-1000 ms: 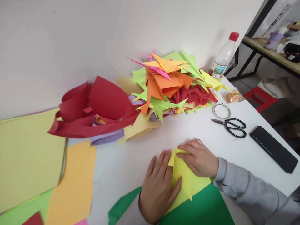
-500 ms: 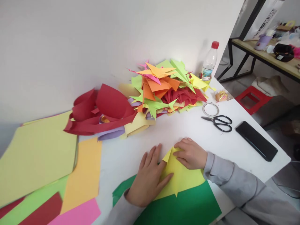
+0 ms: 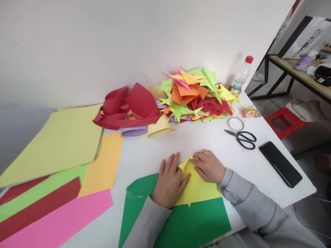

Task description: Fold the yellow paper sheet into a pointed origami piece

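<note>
A partly folded sheet of yellow paper [image 3: 200,189] lies on a green sheet [image 3: 199,222] at the near side of the table. My left hand [image 3: 169,182] rests flat on the yellow paper's left side, fingers spread, with some fingertips reaching past it. At the top edge, my right hand [image 3: 209,167] has its fingers bent and pinches the yellow paper near the peak of a fold. A small raised flap stands between the two hands. One little point of yellow paper sticks out at the bottom edge.
Folded paper shapes [image 3: 190,96] are heaped against the wall beside curled red paper [image 3: 142,103]. Coloured sheets [image 3: 64,137] cover the left. Scissors [image 3: 243,138], a tape roll [image 3: 235,123], a wrapped snack [image 3: 248,111], a black phone [image 3: 280,163] and a bottle [image 3: 241,77] occupy the right.
The view has shifted, so more of the coloured sheets and green sheet shows. Both hands keep nearly the same hold on the yellow paper, whose fold looks little changed.
</note>
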Tool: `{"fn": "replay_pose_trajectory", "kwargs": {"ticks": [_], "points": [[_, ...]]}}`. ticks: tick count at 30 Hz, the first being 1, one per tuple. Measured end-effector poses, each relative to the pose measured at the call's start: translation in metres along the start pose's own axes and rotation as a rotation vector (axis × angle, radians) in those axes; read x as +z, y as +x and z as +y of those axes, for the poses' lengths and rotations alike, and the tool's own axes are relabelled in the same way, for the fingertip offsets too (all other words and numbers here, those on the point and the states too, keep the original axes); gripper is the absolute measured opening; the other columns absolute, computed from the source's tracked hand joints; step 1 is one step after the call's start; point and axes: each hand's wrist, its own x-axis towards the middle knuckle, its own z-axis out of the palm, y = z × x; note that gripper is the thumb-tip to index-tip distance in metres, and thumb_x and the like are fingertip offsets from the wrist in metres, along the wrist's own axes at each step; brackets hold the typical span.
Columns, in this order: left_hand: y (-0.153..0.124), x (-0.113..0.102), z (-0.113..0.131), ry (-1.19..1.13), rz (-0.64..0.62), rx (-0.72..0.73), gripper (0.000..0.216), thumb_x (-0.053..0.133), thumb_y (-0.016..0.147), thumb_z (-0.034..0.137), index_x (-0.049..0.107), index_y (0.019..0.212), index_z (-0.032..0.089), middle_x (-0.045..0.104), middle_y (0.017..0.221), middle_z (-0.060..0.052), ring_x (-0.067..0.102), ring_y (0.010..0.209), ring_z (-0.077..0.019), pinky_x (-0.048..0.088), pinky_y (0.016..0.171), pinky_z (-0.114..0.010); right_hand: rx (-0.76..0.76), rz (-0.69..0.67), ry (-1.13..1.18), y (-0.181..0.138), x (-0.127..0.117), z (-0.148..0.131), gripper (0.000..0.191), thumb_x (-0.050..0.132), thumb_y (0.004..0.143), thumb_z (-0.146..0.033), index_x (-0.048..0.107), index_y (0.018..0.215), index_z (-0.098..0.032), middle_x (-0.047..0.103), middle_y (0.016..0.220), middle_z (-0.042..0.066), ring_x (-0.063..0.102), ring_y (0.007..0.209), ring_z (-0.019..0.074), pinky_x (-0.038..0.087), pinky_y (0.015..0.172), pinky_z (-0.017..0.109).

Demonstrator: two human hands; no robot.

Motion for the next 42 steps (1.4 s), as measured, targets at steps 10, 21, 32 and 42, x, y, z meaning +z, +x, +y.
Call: {"fn": "replay_pose_trajectory", "kwargs": {"ticks": [10, 21, 32, 42], "points": [[0.0, 0.001, -0.002, -0.056, -0.004, -0.033, 0.033, 0.048, 0.094, 0.034, 0.061, 0.07, 0.015, 0.043, 0.147, -0.021, 0.038, 0.137, -0.0388, 0.036, 0.105, -0.062, 0.031, -0.009, -0.02, 0.002, -0.002, -0.003, 0.038, 0.05, 0.092, -0.022, 0.055, 0.128, -0.013, 0.059, 0.115, 0.013, 0.048, 0.099, 0.0261, 0.041, 0.084, 0.042], [0.0, 0.001, -0.003, -0.187, 0.028, -0.125, 0.037, 0.04, 0.097, 0.031, 0.061, 0.07, 0.017, 0.047, 0.146, -0.014, 0.038, 0.137, -0.0332, 0.037, 0.106, -0.059, 0.023, -0.018, -0.088, 0.003, -0.003, -0.006, 0.038, 0.048, 0.093, -0.023, 0.056, 0.129, -0.014, 0.057, 0.113, 0.015, 0.047, 0.098, 0.0263, 0.043, 0.081, 0.043], [0.004, -0.005, -0.004, -0.238, 0.06, -0.147, 0.031, 0.048, 0.093, 0.031, 0.067, 0.073, 0.017, 0.051, 0.143, -0.015, 0.044, 0.133, -0.035, 0.037, 0.106, -0.057, 0.044, -0.097, -0.199, 0.008, -0.004, -0.014, 0.046, 0.045, 0.091, -0.02, 0.051, 0.135, -0.011, 0.055, 0.115, 0.016, 0.043, 0.094, 0.0281, 0.041, 0.077, 0.044], [0.006, -0.005, -0.005, -0.321, 0.093, -0.216, 0.041, 0.041, 0.096, 0.033, 0.062, 0.064, 0.019, 0.054, 0.14, -0.01, 0.046, 0.131, -0.0306, 0.038, 0.105, -0.054, 0.115, -0.09, -0.182, 0.007, -0.003, -0.011, 0.047, 0.043, 0.095, -0.025, 0.046, 0.14, -0.013, 0.056, 0.113, 0.015, 0.046, 0.095, 0.0277, 0.042, 0.079, 0.044]]}}
